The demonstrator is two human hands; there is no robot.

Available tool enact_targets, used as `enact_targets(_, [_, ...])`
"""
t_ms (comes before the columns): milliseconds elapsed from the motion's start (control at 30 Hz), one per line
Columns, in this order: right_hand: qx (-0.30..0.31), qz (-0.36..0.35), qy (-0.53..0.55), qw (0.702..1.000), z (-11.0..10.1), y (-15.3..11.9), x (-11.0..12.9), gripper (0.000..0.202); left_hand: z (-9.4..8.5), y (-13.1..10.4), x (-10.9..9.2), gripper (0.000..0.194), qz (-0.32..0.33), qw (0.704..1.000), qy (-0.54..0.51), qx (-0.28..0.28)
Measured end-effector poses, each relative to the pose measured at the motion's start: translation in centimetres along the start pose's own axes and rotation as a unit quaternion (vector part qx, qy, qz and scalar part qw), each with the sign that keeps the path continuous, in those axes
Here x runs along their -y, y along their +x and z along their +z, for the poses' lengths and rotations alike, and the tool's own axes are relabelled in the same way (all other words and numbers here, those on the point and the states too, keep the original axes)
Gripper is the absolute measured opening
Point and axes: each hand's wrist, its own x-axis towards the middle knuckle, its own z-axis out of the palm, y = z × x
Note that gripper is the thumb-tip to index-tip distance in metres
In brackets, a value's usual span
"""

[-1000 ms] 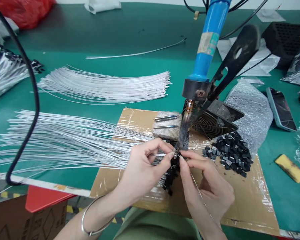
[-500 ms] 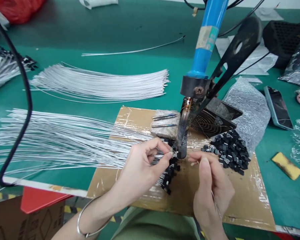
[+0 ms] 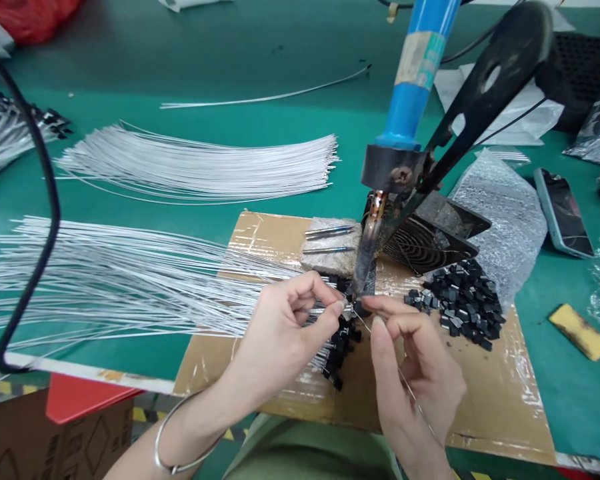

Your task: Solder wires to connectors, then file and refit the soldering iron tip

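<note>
My left hand [image 3: 290, 327] pinches the end of a white wire beside the soldering iron tip [image 3: 364, 270]; the exact joint is too small to make out. My right hand [image 3: 420, 373] holds a thin strand of solder wire [image 3: 409, 388] running through its fingers, its front end reaching toward my left fingertips under the tip. The blue-handled soldering iron [image 3: 405, 107] is clamped tip-down in a black metal stand [image 3: 490, 93]. White wires [image 3: 130, 273] lie to the left, several with black connectors [image 3: 337, 360] on their ends under and beside my left hand.
A pile of loose black connectors [image 3: 467, 300] lies right on the cardboard [image 3: 500, 400]. Behind it are a small fan [image 3: 425, 247], bubble wrap [image 3: 505, 220] and a phone [image 3: 563, 210]. A yellow sponge [image 3: 580, 331] sits far right. Another wire bundle [image 3: 205, 167] lies further back.
My right hand has moved left with the solder wire, closing the gap to my left fingertips at the iron tip. My left hand stays nearly in place. The view has shifted slightly.
</note>
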Motion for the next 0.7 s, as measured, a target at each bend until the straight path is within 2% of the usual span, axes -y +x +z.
enact_targets(267, [-0.025, -0.055, -0.07, 0.996, 0.4, 0.3, 0.6, 0.016, 0.0, -0.1, -0.3, 0.018, 0.003, 1.0, -0.011, -0.008])
enact_targets(433, [-0.054, -0.047, -0.078, 0.994, 0.8, 0.4, 1.0, 0.016, 0.0, -0.1, -0.5, 0.017, 0.01, 1.0, -0.023, -0.013])
enact_targets(700, [-0.058, -0.066, -0.088, 0.992, 0.9, 0.6, 1.1, 0.016, -0.1, -0.2, -0.5, 0.017, 0.023, 0.999, -0.027, -0.019])
